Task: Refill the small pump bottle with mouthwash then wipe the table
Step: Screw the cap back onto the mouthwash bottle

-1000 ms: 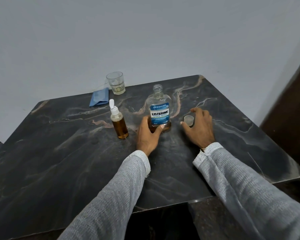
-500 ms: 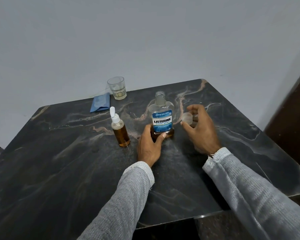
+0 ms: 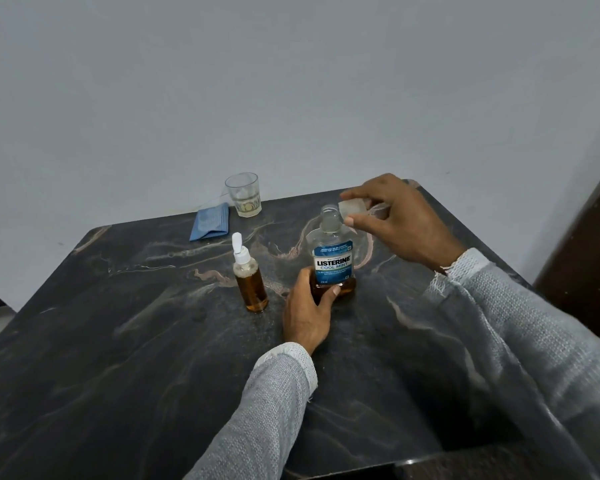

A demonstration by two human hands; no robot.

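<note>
Table (image 3: 125, 341): dark polished stone, marble-like, with pale and rust veins; smooth, softly glossy.
Mouthwash bottle (image 3: 331, 261): clear glossy plastic, with a shiny blue printed label.
Cap (image 3: 352, 206): clear, slightly cloudy plastic.
Pump bottle (image 3: 252, 282): clear smooth plastic body, matt white plastic pump top.
Tumbler (image 3: 243, 194): clear glass, patterned low on the wall.
Cloth (image 3: 211, 221): blue, folded, finely ribbed, matt.
Sleeves (image 3: 267, 410): grey open-weave knit, rough, matt.
Wall (image 3: 291, 81): plain, matt, painted.

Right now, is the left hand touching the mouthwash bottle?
Touching. The head view shows the left hand wrapped around the base of the mouthwash bottle, thumb pressed on its front below the label, with no gap.
</note>
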